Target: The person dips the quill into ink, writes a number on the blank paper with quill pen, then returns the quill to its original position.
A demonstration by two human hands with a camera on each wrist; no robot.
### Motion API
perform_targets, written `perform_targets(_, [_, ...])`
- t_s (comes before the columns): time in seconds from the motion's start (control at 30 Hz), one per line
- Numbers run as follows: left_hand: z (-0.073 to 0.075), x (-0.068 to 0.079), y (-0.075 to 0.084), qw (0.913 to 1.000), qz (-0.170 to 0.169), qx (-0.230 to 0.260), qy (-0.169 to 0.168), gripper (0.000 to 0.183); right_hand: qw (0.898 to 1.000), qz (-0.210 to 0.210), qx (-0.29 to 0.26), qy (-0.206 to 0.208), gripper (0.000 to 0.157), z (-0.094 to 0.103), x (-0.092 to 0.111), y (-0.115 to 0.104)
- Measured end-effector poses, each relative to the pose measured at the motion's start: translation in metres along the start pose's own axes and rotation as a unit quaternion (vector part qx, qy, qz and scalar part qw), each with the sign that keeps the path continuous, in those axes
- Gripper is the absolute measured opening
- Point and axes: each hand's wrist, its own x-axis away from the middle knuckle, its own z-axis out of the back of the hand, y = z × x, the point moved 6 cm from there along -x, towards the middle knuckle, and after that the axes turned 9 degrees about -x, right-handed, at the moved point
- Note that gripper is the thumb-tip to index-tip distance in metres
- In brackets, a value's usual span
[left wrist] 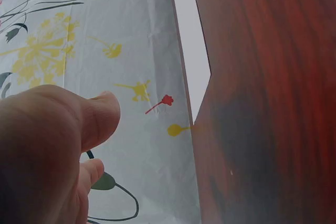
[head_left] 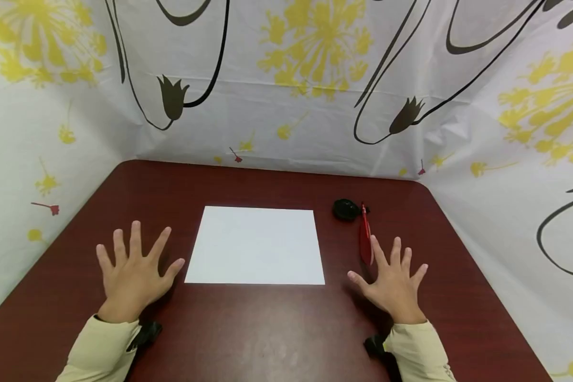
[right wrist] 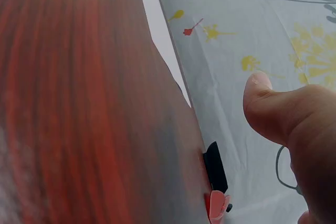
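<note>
Both hands are being shown whole only by the head view: the left hand (head_left: 132, 276) is being held left of a white sheet (head_left: 255, 246), the right hand (head_left: 391, 286) right of it, fingers straight and spread apart on each. The sheet is being caught in full there, lying flat on the reddish-brown table (head_left: 248, 331) — by each wrist camera just a narrow strip is being picked up. Beside the right hand a red object (head_left: 365, 244) is being seen, a rounded black object (head_left: 346, 210) just behind; red and black parts are also being glimpsed low in the right wrist view. Whether the red object is being touched cannot be told — it is being overlapped by a fingertip.
</note>
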Motion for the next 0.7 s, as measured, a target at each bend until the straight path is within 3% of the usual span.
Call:
perform_targets(0.27, [0.001, -0.001, 0.005, 0.9989, -0.008, 0.042, 0.017, 0.076, 0.999, 0.002, -0.047, 0.006, 0.095, 0.004, -0.002, 0.000])
perform_targets(0.5, [-0.011, 0.001, 0.015, 0.9882, -0.026, 0.140, -0.055, 0.083, 0.993, 0.006, -0.115, 0.020, 0.087, 0.009, -0.006, 0.000])
perform_targets(0.7, [-0.019, 0.005, 0.040, 0.9770, -0.047, 0.188, -0.088, 0.080, 0.986, 0.024, -0.157, 0.049, 0.073, 0.012, -0.015, 0.001])
